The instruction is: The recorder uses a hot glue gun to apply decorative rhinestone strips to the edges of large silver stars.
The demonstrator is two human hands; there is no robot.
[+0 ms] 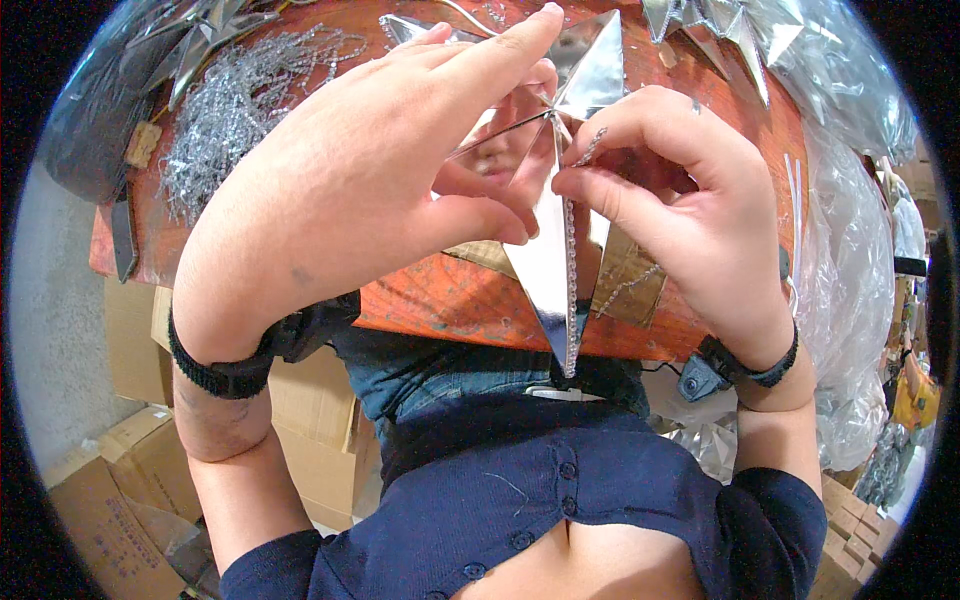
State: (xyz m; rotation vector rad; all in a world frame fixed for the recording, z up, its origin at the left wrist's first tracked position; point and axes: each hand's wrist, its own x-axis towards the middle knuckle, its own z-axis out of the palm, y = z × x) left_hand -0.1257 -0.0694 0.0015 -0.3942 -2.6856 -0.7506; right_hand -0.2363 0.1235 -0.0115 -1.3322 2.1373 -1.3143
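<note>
A shiny silver star [535,255] with folded, mirror-like points lies on the orange-red tabletop, one long point reaching past the near edge toward me. A thin silver bead chain [571,290] runs along the ridge of that point. My right hand [690,170] pinches the chain between thumb and forefinger near the star's centre, and a short end sticks up from the fingers. My left hand [380,160] spreads over the star's left side, its forefinger stretched out and its thumb touching the surface. That hand hides much of the star's left part.
A tangled heap of silver bead strands [235,115] lies at the far left of the table [430,305]. More silver stars [720,35] lie at the far right, beside clear plastic sheeting [850,260]. A brown cardboard piece [625,275] sits under the star. Cardboard boxes [130,510] stand lower left.
</note>
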